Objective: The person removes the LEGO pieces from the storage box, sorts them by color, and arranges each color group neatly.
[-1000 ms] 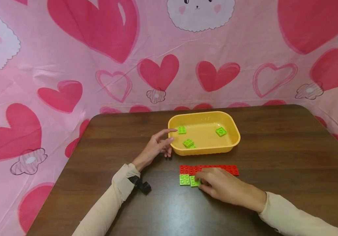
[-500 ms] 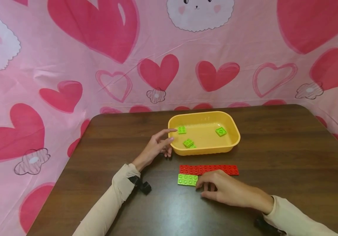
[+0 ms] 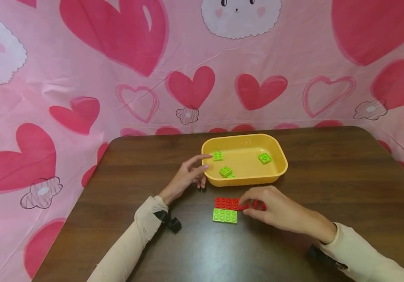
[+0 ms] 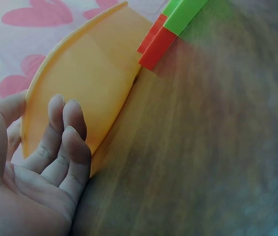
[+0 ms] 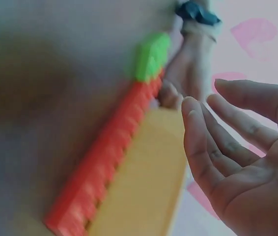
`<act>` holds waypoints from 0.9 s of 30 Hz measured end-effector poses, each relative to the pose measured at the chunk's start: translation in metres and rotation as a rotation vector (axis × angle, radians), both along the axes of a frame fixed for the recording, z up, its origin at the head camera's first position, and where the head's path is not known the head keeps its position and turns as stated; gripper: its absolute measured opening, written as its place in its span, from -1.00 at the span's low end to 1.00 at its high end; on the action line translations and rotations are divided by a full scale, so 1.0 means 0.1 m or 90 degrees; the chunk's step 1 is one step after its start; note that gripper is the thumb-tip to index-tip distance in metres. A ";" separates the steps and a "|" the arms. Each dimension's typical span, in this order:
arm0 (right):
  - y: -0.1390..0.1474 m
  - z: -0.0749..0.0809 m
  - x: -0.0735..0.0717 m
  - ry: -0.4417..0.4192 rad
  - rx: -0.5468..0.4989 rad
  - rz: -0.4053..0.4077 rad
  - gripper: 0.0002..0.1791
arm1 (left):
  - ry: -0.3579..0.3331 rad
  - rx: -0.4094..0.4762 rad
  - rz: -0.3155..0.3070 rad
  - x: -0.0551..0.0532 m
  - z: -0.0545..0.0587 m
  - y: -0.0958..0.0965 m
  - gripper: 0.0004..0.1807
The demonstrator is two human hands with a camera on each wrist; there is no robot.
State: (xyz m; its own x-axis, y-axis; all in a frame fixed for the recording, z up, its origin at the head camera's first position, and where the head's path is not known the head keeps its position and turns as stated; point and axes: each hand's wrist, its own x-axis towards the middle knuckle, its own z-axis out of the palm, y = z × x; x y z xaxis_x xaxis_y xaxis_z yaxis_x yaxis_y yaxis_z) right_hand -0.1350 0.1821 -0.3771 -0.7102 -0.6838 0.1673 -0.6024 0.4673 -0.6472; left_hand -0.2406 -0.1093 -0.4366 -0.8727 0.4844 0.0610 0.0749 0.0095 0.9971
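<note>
On the table, a row of red toy building bricks [image 3: 227, 203] has a pair of green bricks [image 3: 225, 216] set along its near side at the left end. My right hand [image 3: 281, 207] hovers over the right part of the row, hiding some of it in the head view. Its fingers are loosely bent with nothing between them in the right wrist view. My left hand [image 3: 184, 178] holds the left rim of a yellow basin [image 3: 247, 181], thumb and index finger over the rim, the other fingers outside. Inside the basin lie several green bricks [image 3: 264, 158].
A dark wooden table [image 3: 145, 156] carries everything. Behind it hangs a pink cloth [image 3: 223, 51] printed with hearts. A black strap [image 3: 168, 220] is at the left wrist, and another dark band [image 3: 323, 256] shows near the right sleeve.
The right hand has let go of the second green brick, which now lies against the first, and has moved up and right over the red row. The left hand and basin stay put.
</note>
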 end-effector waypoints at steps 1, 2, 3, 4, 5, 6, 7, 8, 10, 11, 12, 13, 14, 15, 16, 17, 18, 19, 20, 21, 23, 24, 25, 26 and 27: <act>0.02 0.04 -0.03 0.019 -0.001 -0.014 -0.83 | 0.000 0.000 0.000 0.00 0.00 0.00 -0.52; 0.04 0.08 -0.06 0.033 -0.001 -0.027 -0.82 | -0.002 0.001 0.000 0.00 -0.01 0.00 -0.53; 0.06 0.11 -0.09 0.041 -0.001 -0.041 -0.82 | -0.002 0.001 0.000 0.00 -0.01 0.00 -0.53; 0.09 0.15 -0.11 0.046 -0.002 -0.055 -0.82 | -0.003 0.002 0.000 0.00 -0.01 -0.01 -0.54; 0.12 0.19 -0.14 0.051 -0.002 -0.068 -0.82 | -0.003 0.002 0.000 0.00 -0.01 0.00 -0.54; 0.14 0.22 -0.17 0.061 -0.002 -0.081 -0.82 | -0.002 0.003 -0.001 0.00 -0.01 0.00 -0.54; 0.17 0.25 -0.19 0.070 0.000 -0.093 -0.82 | -0.002 0.003 -0.001 0.00 -0.01 0.00 -0.54; 0.19 0.27 -0.22 0.079 0.002 -0.102 -0.82 | -0.002 0.005 -0.002 -0.01 -0.01 0.00 -0.54; 0.23 0.30 -0.27 0.101 0.007 -0.117 -0.82 | -0.001 0.005 -0.003 -0.01 -0.01 0.00 -0.53; 0.25 0.31 -0.29 0.116 0.012 -0.121 -0.81 | -0.001 0.005 -0.003 -0.01 -0.02 0.00 -0.53; 0.26 0.32 -0.31 0.132 0.018 -0.125 -0.80 | -0.001 0.005 -0.003 -0.01 -0.02 0.00 -0.52; 0.28 0.33 -0.33 0.147 0.022 -0.127 -0.79 | -0.001 0.004 -0.003 -0.01 -0.02 0.00 -0.53; 0.29 0.33 -0.36 0.161 0.027 -0.130 -0.78 | -0.001 0.003 -0.003 -0.01 -0.02 0.00 -0.53; 0.30 0.33 -0.39 0.175 0.032 -0.133 -0.77 | 0.000 0.003 -0.003 -0.01 -0.02 0.00 -0.53; 0.32 0.33 -0.42 0.191 0.039 -0.137 -0.76 | 0.000 0.002 -0.002 -0.01 -0.02 0.00 -0.54; 0.33 0.33 -0.46 0.202 0.044 -0.142 -0.76 | 0.001 0.001 -0.002 -0.01 -0.02 0.00 -0.54; 0.35 0.33 -0.49 0.209 0.049 -0.146 -0.76 | 0.002 0.000 -0.002 -0.01 -0.02 0.00 -0.55; 0.36 0.33 -0.54 0.217 0.054 -0.151 -0.75 | 0.003 0.000 0.000 -0.01 -0.02 -0.01 -0.55; 0.38 0.32 -0.58 0.220 0.060 -0.157 -0.75 | 0.003 0.000 0.000 -0.01 -0.02 -0.01 -0.55; 0.39 0.32 -0.62 0.221 0.066 -0.162 -0.74 | 0.003 0.000 0.000 -0.01 -0.03 -0.01 -0.55; 0.42 0.30 -0.69 0.214 0.078 -0.174 -0.73 | 0.004 0.002 0.000 -0.01 -0.03 -0.01 -0.55; 0.44 0.29 -0.73 0.208 0.084 -0.178 -0.72 | 0.003 0.003 -0.001 -0.01 -0.03 -0.01 -0.54; 0.45 0.28 -0.76 0.201 0.091 -0.184 -0.71 | 0.004 0.004 -0.003 -0.01 -0.02 -0.01 -0.54; 0.45 0.27 -0.78 0.192 0.099 -0.191 -0.70 | 0.004 0.005 -0.006 -0.01 -0.02 -0.01 -0.53; 0.46 0.26 -0.81 0.182 0.105 -0.196 -0.69 | 0.005 0.006 -0.008 -0.01 -0.03 -0.01 -0.53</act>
State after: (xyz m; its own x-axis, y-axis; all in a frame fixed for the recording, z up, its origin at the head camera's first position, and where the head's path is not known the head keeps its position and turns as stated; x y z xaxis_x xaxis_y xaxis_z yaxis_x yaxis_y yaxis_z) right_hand -0.2156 0.2283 -0.3512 -0.8260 -0.4817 0.2928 -0.5627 0.7360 -0.3765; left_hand -0.2420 -0.1100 -0.4392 -0.8664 0.4942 0.0721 0.0824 -0.0009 0.9966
